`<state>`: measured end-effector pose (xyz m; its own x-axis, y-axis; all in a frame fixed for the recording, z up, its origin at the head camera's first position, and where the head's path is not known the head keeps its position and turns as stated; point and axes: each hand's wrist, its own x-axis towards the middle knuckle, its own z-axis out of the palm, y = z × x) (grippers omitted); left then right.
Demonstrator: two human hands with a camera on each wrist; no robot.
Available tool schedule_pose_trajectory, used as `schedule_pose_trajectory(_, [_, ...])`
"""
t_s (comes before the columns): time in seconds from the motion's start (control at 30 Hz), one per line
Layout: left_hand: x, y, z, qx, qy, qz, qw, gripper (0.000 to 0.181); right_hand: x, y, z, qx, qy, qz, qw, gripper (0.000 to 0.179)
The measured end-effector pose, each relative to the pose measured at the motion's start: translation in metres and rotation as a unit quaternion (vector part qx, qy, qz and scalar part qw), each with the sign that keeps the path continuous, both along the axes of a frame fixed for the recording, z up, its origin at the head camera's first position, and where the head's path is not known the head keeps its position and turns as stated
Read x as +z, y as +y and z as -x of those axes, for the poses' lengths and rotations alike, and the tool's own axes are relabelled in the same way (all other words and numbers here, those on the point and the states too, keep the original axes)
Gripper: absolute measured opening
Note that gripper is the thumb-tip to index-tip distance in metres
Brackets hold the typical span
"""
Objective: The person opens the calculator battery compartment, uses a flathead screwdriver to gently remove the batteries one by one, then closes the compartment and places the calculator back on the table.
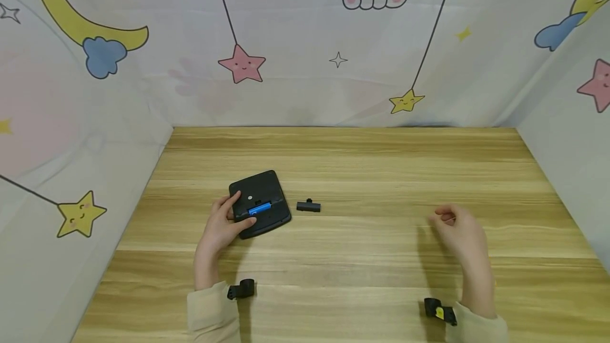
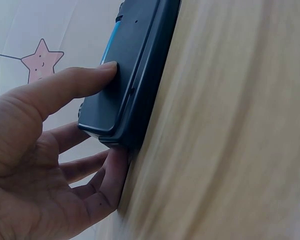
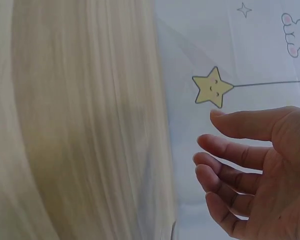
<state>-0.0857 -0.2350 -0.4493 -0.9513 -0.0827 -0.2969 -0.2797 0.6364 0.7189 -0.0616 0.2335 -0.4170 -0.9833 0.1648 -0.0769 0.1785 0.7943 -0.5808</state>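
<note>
A flat black battery-powered device (image 1: 267,189) lies back side up on the left half of the table, with a blue battery (image 1: 259,209) in its slot. My left hand (image 1: 224,225) grips its left edge; in the left wrist view the thumb (image 2: 95,80) presses on the back face and other fingers reach under the edge. Just right of the device lies a small dark battery cover (image 1: 308,206) with a tab. Over the table's right side hovers my right hand (image 1: 459,232), its fingers loosely bent and holding nothing, as the right wrist view also shows.
The wood-grain table (image 1: 362,258) meets a pale printed cloth (image 1: 305,89) at the back and on both sides. A black wrist camera (image 1: 246,287) sits at the left cuff and another wrist camera (image 1: 432,307) at the right cuff.
</note>
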Motion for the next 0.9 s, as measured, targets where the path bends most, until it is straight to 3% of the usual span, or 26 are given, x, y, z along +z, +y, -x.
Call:
schedule_pose_trajectory(0.3, [0.000, 0.000, 0.000, 0.001, 0.000, -0.002, 1.0000, 0.083, -0.003, 0.014, -0.008, -0.021, 0.005, -0.002, 0.9998, 0.036])
schedule_pose_trajectory(0.6, [0.000, 0.000, 0.000, -0.001, 0.003, 0.004, 1.0000, 0.082, -0.007, 0.026, -0.017, -0.043, -0.026, -0.001, 0.9987, 0.044])
schedule_pose_trajectory(0.9, [-0.001, 0.001, 0.000, 0.002, 0.002, 0.000, 1.0000, 0.082, -0.007, 0.037, -0.024, -0.067, -0.019, -0.024, 0.9973, 0.043])
